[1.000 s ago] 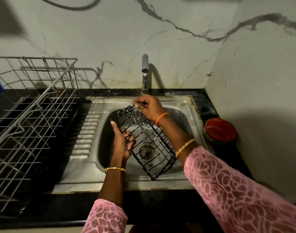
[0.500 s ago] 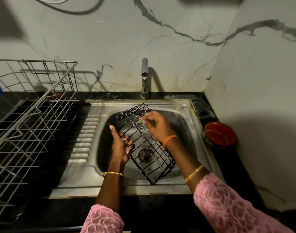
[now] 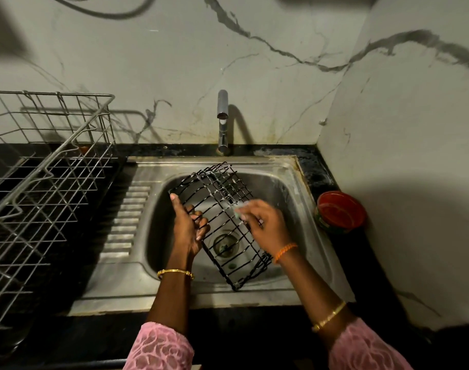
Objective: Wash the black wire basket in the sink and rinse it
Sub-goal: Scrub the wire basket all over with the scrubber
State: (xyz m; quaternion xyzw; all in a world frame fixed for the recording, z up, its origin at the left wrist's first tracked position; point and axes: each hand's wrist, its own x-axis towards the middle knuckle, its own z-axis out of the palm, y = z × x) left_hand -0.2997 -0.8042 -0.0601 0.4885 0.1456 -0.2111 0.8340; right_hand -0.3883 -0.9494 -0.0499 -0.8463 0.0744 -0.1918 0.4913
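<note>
The black wire basket [image 3: 222, 194] lies tilted over the steel sink [image 3: 289, 188], one end up near the tap and the other down at the front of the bowl. My left hand [image 3: 186, 228] grips its left edge, fingers curled through the wires. My right hand [image 3: 262, 225] rests on the basket's right side, fingertips pinched on a small pale green scrubber [image 3: 238, 213] pressed against the wires. The drain [image 3: 226, 244] shows through the mesh. No water comes from the tap [image 3: 222, 120].
A large steel wire dish rack [image 3: 46, 188] stands on the dark counter to the left. The ribbed drainboard [image 3: 126, 222] lies between rack and bowl. A red round container [image 3: 341, 213] sits at the sink's right, close to the marble side wall.
My right hand has slid from the basket's far end, near the tap, down toward me along its right side. The left hand keeps its grip and the basket has barely shifted.
</note>
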